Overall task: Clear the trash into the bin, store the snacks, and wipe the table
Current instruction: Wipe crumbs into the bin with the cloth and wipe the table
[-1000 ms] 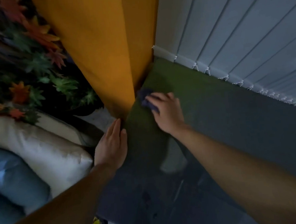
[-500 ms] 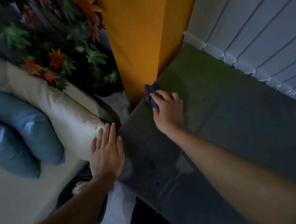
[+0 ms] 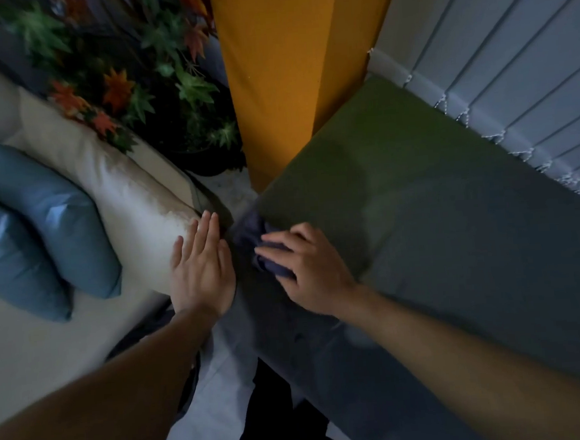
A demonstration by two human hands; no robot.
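Gripping a dark cloth (image 3: pixel 260 253) at the table (image 3: pixel 455 242) corner — right hand (image 3: pixel 311 273). Left hand (image 3: pixel 201 270) lies beside the table, fingers straight

The smooth flat tabletop (image 3: pixel 419 217) shows olive green at its far end, fading to dull slate grey nearer the camera, with no pattern; the small crumpled cloth (image 3: pixel 267 261) on it is dark navy blue; the tall fabric panel (image 3: pixel 288 65) is plain mustard orange; the vertical slatted blinds (image 3: pixel 510 49) are pale grey-white, striped by their slat lines, with white bead chains (image 3: pixel 460 118); the leafy plant (image 3: pixel 128 90) mixes green, orange and red; the long padded cushion (image 3: pixel 114 184) is cream; the soft pillows (image 3: pixel 52 229) are steel blue.
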